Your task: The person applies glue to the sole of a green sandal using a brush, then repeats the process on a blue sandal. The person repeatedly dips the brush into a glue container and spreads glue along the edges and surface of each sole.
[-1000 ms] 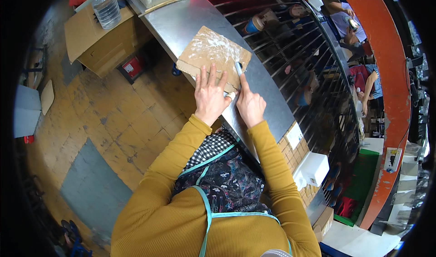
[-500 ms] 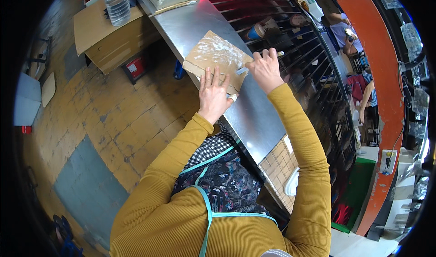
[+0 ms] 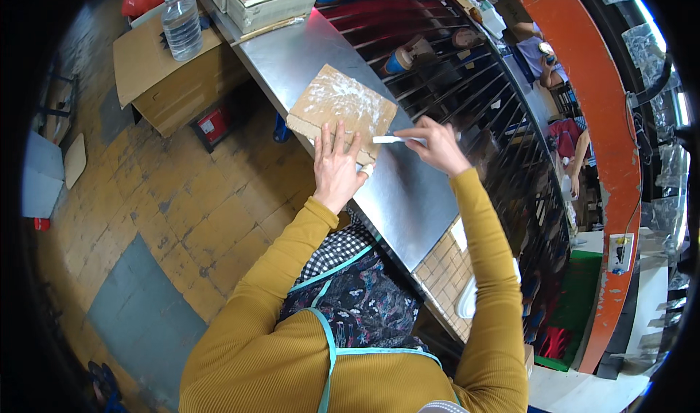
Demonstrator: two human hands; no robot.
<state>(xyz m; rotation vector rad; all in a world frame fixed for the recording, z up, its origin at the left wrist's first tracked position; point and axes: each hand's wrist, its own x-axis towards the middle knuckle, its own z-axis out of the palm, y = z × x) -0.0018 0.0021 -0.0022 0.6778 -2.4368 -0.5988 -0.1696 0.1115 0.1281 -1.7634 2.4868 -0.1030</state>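
A brown piece of cardboard [image 3: 343, 95], smeared white over its far part, lies on the metal bench. My left hand [image 3: 335, 176] rests flat on its near strip, fingers stretched out and somewhat apart, with a white wrap on the thumb. To the right, my right hand [image 3: 440, 149] is closed around a slim brush-like tool [image 3: 386, 139]. The tool's white end points left, at the cardboard's right edge. Whether it is a brush or a spreader I cannot tell, and its handle is mostly hidden by my fingers.
The narrow metal bench [image 3: 415, 223] runs diagonally, with a box-like stack [image 3: 270, 8] and a thin stick at its far end. Dark metal bars [image 3: 503, 150] line its right side. A cardboard carton [image 3: 175, 77] bearing a water bottle [image 3: 182, 22] stands left.
My right hand has lowered and tilted the tool, so its white end now lies nearly level at the cardboard's edge. My left hand stays on the cardboard. The whole view has shifted slightly.
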